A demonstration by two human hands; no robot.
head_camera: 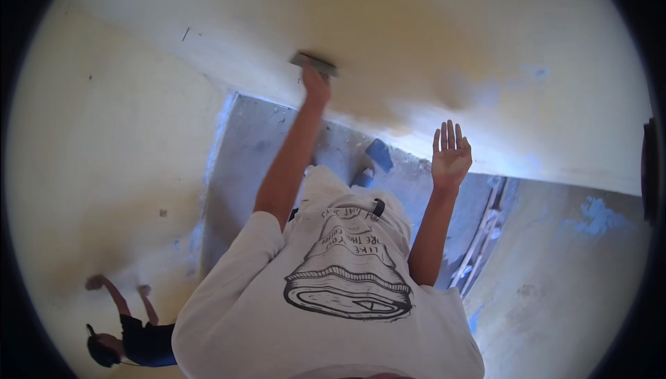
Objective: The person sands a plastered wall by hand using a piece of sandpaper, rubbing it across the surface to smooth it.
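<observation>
My left hand (pixel 315 85) grips a flat rectangular hand tool (pixel 314 63), perhaps a trowel or sanding float. Its long face lies close to the yellowish wall (pixel 395 30), and the hand covers its handle; the tool is slightly blurred. My right hand (pixel 451 155) is raised in front of the lower wall, palm towards me, fingers extended and slightly apart, with nothing in it. Pale bluish-white patches and brownish areas mark the wall above and between the hands.
A co-worker in dark clothes and a cap (pixel 104 350) raises both arms by the left wall (pixel 119 134). On the grey floor (pixel 244 155) lie a blue flat piece (pixel 380 155), near my sandalled foot (pixel 362 177), and long poles (pixel 481 236) at right. A dark object (pixel 649 171) stands out at the right edge.
</observation>
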